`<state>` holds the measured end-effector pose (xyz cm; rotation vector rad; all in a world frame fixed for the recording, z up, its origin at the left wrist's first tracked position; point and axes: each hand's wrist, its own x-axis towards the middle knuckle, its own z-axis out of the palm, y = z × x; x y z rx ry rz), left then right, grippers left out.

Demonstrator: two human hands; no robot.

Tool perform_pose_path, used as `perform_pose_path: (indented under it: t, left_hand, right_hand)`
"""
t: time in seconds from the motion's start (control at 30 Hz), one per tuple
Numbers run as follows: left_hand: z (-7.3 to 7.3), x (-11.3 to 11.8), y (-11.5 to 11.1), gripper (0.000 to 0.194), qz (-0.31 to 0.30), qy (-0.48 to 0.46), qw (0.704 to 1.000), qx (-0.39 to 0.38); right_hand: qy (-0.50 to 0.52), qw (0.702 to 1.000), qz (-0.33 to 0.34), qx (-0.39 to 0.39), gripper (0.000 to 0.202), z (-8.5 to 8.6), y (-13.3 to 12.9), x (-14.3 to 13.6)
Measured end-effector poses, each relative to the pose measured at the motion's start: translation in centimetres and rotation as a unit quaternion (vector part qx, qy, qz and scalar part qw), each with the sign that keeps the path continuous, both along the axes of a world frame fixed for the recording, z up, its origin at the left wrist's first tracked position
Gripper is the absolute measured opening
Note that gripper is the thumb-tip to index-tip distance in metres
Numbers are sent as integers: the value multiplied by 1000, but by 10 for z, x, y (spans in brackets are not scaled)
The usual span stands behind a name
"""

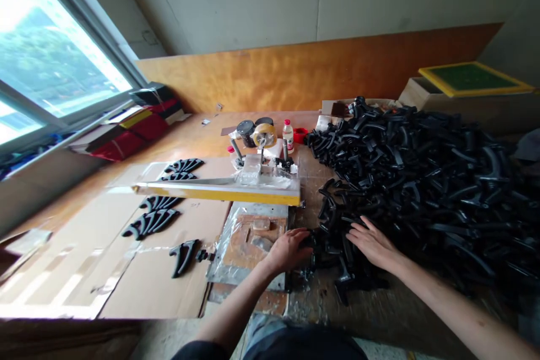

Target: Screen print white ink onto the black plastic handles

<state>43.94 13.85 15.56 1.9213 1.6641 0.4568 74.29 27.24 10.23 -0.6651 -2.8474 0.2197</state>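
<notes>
A large heap of black curved plastic handles (405,180) covers the right of the table. At its near left edge, my left hand (289,248) has its fingers and thumb bent about the end of a black plastic handle (316,242), partly hidden by the fingers. My right hand (375,244) lies on the heap's front edge, fingers spread and touching the parts. Left of my left hand is a printing jig (240,259) with a metal base plate. Above it reaches a long yellow-edged screen frame (219,191). A single black handle (184,257) lies on the cardboard to the left.
Rows of black handles (152,222) lie on flattened cardboard (164,287). Behind the frame stand a tape roll (265,135), a clear bottle with a red cap (287,136) and dark jars (245,130). A green screen with a yellow rim (476,77) rests on a box at back right.
</notes>
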Motion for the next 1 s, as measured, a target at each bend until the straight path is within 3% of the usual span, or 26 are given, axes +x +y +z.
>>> perform_pose_path:
  t: [0.07,0.17,0.27,0.37,0.4,0.47,0.57,0.67,0.83,0.93,1.0]
  left_hand:
    - [6,-36,-21,46,13,-11,1000,8]
    - [10,-97,-57,41,28,-29,999,23]
    - [11,-158,-93,38,62,-48,997,26]
    - [7,-211,-121,32,112,-71,991,-3]
    - [6,-224,-128,32,129,-82,988,-20]
    - [2,-244,-135,33,159,-115,979,-54]
    - [-2,-257,-136,36,187,-172,965,-70]
    - [-2,-256,-133,38,201,-203,956,-66]
    - [10,-253,-124,38,232,-232,943,-57]
    - [37,-253,-104,41,263,-272,925,-1]
    - [65,-251,-83,45,285,-334,895,76]
  right_hand:
    - [-1,1000,-19,-1,41,3,-3,2]
    - [11,996,-90,15,40,22,-7,-8]
    - [46,973,-219,51,32,46,-16,-38]
    - [148,922,-358,-15,25,58,-37,-99]
    - [193,903,-378,-69,25,57,-48,-126]
    - [264,881,-350,-180,23,50,-74,-185]
    - [287,900,-238,-224,19,30,-109,-265]
    - [231,948,-145,-166,28,15,-127,-309]
    - [74,992,-71,-72,30,23,-125,-310]
    - [42,995,-66,-63,25,36,-117,-309]
    - [45,996,-58,-57,37,38,-114,-316]
